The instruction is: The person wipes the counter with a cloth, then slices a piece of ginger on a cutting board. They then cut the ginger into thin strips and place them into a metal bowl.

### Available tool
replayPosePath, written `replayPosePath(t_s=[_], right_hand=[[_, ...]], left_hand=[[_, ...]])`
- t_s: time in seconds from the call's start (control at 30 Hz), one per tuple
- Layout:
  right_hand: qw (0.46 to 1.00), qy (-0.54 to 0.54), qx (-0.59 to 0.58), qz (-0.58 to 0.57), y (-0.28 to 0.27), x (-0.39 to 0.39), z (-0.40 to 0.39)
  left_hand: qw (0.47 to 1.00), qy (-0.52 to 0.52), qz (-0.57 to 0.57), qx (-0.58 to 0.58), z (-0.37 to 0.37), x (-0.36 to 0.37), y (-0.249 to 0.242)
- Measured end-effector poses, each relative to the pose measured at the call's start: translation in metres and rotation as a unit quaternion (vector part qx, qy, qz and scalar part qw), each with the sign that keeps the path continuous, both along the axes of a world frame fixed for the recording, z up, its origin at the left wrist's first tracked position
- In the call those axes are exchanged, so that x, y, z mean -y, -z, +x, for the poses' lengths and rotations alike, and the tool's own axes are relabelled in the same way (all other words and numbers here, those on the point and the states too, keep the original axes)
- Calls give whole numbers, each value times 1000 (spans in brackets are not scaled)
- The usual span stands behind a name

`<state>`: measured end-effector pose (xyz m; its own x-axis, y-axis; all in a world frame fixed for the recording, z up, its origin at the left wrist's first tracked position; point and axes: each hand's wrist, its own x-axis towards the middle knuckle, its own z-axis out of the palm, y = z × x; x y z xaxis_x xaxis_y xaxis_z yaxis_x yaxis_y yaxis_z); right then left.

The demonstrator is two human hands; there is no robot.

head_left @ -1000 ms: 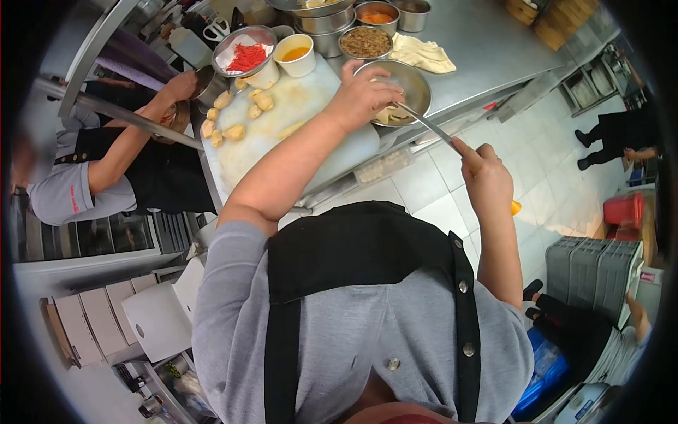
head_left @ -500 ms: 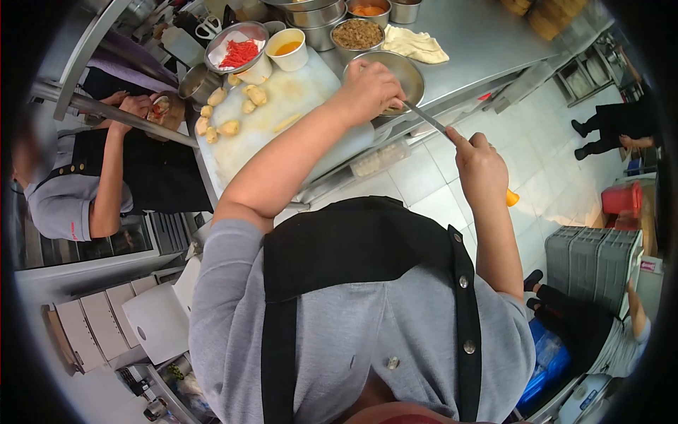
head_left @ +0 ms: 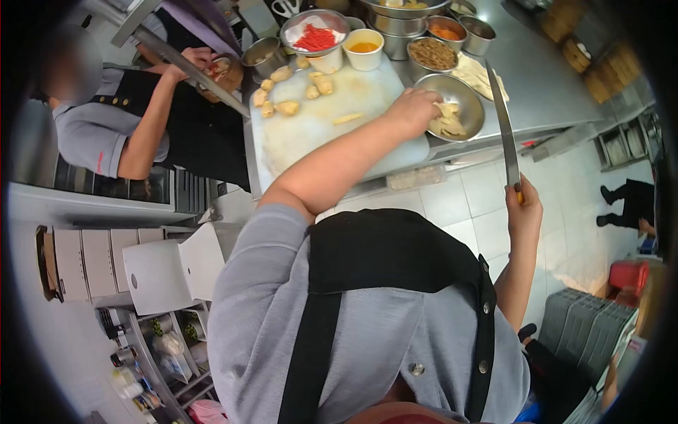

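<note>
My left hand is at the left rim of a steel bowl, its fingers bent and closed on pale slices that lie in the bowl. My right hand is closed round the yellow handle of a long knife, just off the counter's front edge. The blade points up past the bowl's right side. A white cutting board lies left of the bowl, with several peeled yellowish pieces and one thin strip on it.
Behind the board stand a bowl of red strips, a white tub of orange liquid and a steel bowl of brown crumbs. Pale dough lies beside the bowl. A co-worker stands at the left; grey crates are lower right.
The knife has swung away from my left hand, its blade now pointing up. The pale slices in the bowl have come into view. The whole scene has shifted to the right.
</note>
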<state>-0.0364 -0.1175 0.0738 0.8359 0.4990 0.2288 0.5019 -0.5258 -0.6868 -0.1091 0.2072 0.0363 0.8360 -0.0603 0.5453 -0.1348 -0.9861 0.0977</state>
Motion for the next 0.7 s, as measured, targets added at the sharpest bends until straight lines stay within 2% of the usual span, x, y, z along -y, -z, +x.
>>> replayPosePath(t_s=[0.1, 0.2, 0.27, 0.37, 0.47, 0.67, 0.7], right_hand=[[982, 6, -176, 72, -12, -18, -18], [956, -46, -270, 108, -19, -31, -29], [934, -60, -330, 121, -22, -40, -39], [895, -140, -399, 141, -11, -52, -45], [881, -184, -418, 121, -7, -64, -52], [882, -218, -405, 105, -5, -69, -52], [886, -211, -397, 116, -5, -69, -51]], left_hand=[[985, -96, -132, -63, -25, 4, -47], [956, -217, -191, -57, -54, -45, -40], [919, -269, -258, -124, -84, -79, -32], [883, -276, -266, -272, -117, -90, -28], [902, -254, -248, -245, -126, -87, 4], [888, -264, -277, -257, -119, -71, -3], [900, -272, -243, -240, -119, -68, 0]])
